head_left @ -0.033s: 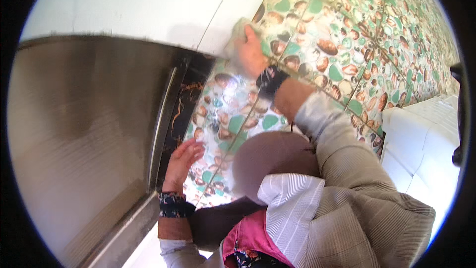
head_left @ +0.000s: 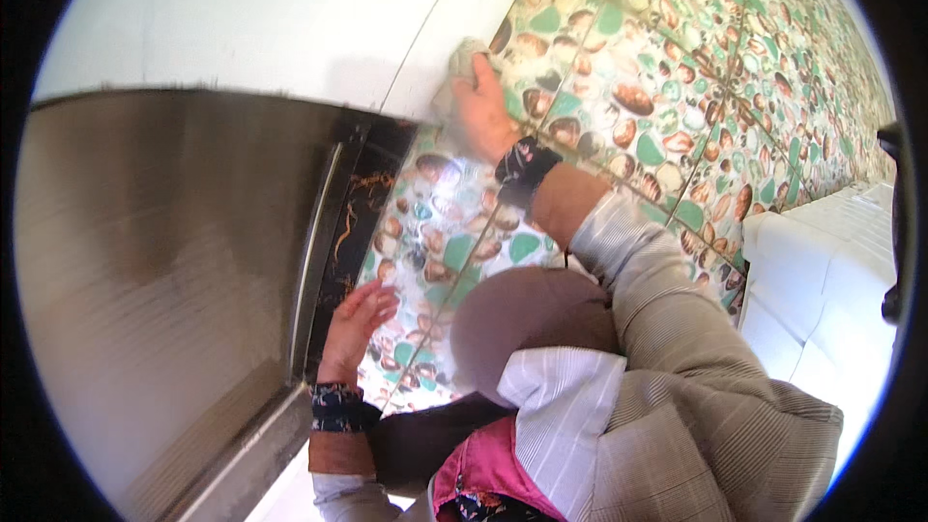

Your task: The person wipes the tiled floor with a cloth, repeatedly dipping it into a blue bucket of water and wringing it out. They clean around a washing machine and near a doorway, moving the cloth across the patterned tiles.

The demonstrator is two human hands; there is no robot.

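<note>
My right hand (head_left: pixel 486 106) grips a pale greyish cloth (head_left: pixel 454 87) against the bottom of the white wall (head_left: pixel 242 19), where it meets the pebble-patterned floor tiles (head_left: pixel 638 87). Its fingertips are partly blurred. Lower on the left, my left hand (head_left: pixel 353 329) is open, fingers slightly bent and touching or just over the tiles, beside a black veined marble strip (head_left: pixel 350 222). My bent knee (head_left: pixel 527 319) in brown fabric lies between my two forearms.
A large brownish panel with a metal edge (head_left: pixel 164 261) fills the left side, next to the marble strip. A white block-like object with a cracked or creased surface (head_left: pixel 812 280) stands at the right, close by my right arm. The patterned tiles extend toward the upper right.
The view has shifted slightly, with the wall edge and panel sitting a little lower. My right hand and cloth remain at the wall's base; my left hand has barely moved.
</note>
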